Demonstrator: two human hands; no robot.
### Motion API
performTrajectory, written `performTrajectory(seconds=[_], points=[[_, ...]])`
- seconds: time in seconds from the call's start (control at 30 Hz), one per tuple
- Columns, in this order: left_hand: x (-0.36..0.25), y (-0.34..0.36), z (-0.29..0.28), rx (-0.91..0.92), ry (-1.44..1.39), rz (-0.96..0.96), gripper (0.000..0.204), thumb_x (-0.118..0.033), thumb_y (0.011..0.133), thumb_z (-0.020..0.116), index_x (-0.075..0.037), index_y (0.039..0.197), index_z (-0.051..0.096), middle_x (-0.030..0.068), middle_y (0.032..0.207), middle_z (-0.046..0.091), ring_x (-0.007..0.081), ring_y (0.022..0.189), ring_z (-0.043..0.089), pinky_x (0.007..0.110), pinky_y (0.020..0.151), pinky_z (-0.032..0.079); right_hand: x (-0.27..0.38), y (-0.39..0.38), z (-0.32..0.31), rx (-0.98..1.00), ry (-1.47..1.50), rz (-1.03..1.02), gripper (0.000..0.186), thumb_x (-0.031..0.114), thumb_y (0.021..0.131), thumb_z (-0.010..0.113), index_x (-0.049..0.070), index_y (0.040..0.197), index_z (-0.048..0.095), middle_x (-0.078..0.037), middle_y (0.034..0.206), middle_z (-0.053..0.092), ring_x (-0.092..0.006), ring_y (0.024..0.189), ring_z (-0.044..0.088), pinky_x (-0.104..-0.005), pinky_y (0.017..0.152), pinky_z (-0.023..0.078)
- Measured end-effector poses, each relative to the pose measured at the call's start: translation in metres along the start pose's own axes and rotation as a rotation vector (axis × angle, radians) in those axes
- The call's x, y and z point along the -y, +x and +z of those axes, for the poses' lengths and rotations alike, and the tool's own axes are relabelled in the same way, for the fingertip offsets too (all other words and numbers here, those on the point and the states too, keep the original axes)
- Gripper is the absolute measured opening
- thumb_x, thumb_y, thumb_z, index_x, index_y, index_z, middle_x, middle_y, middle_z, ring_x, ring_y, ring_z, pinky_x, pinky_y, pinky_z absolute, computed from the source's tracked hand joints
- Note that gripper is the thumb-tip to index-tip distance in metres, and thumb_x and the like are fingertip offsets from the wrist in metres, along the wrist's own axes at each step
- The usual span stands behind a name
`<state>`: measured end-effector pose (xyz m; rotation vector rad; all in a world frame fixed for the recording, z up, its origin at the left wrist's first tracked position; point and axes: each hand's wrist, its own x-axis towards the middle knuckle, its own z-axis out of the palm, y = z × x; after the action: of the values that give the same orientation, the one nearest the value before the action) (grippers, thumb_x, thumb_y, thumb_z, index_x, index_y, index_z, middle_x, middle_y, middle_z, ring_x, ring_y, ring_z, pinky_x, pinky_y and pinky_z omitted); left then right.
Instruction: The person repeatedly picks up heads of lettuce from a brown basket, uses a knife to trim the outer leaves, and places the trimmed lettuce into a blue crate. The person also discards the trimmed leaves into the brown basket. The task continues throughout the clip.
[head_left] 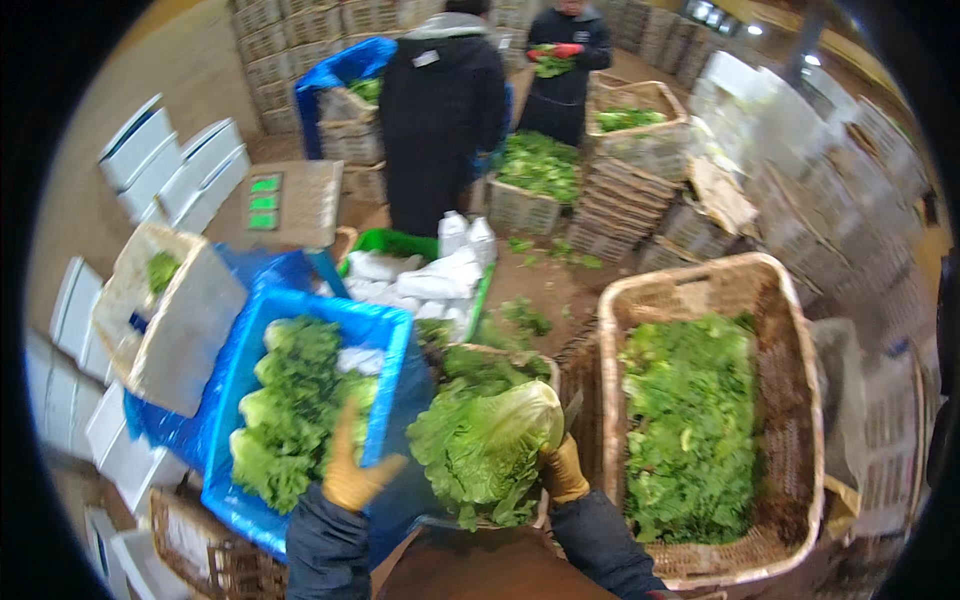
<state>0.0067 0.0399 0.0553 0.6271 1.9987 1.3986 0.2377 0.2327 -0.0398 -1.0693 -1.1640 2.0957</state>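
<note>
My right hand [566,474], in a yellow glove, is closed at the side of a large leafy lettuce head [487,440]. The pale cut base of the head points up and right, its frilly leaves hanging left and down. Just above that hand a thin grey blade-like sliver shows; I cannot make out whether it is a knife. My left hand [352,462], also gloved in yellow, has its fingers spread and holds nothing. It is over the right side of a blue-lined crate [392,385], where a row of lettuce heads [285,425] lies.
To the right stands a deep brown plastic crate [812,440] of loose green leaves [690,430]. Ahead is a green crate [487,300] with white wrapped bundles [445,275]. A white foam box [185,330] leans at left. Two people [440,120] work beyond, among stacked crates [622,205].
</note>
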Motion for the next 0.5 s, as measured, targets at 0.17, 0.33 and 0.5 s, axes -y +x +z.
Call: performTrajectory(seconds=[0.17, 0.33, 0.5], points=[[0.018, -0.017, 0.037, -0.214, 0.657, 0.442, 0.142, -0.053, 0.058, 0.097, 0.004, 0.159, 0.015, 0.0324, 0.150, 0.041, 0.0509, 0.140, 0.040, 0.057, 0.116, 0.036, -0.013, 0.010, 0.101, 0.511, -0.063, -0.074, 0.127, 0.060, 0.059, 0.096, 0.003, 0.156, 0.036, -0.010, 0.146, 0.051, -0.0260, 0.134, 0.050, -0.0405, 0.112, 0.042], [0.089, 0.016, -0.083, -0.376, 0.584, 0.584, 0.116, -0.039, 0.068, 0.093, -0.004, 0.158, 0.028, 0.0215, 0.151, 0.047, 0.0401, 0.131, 0.054, 0.051, 0.110, 0.046, -0.007, 0.031, 0.154, 0.690, -0.264, -0.052, 0.102, 0.033, 0.075, 0.092, 0.013, 0.159, 0.038, -0.009, 0.143, 0.053, -0.0107, 0.086, 0.052, -0.0293, 0.080, 0.051], [0.096, 0.150, -0.172, -0.144, 1.228, 0.589, 0.113, -0.027, 0.064, 0.088, -0.011, 0.159, 0.030, 0.0176, 0.148, 0.051, 0.0421, 0.133, 0.051, 0.055, 0.101, 0.047, 0.010, 0.036, 0.117, 0.166, -0.321, 0.054, 0.068, 0.017, 0.095, 0.072, 0.006, 0.155, 0.043, -0.009, 0.127, 0.064, -0.0052, 0.074, 0.050, -0.0213, 0.064, 0.044]])
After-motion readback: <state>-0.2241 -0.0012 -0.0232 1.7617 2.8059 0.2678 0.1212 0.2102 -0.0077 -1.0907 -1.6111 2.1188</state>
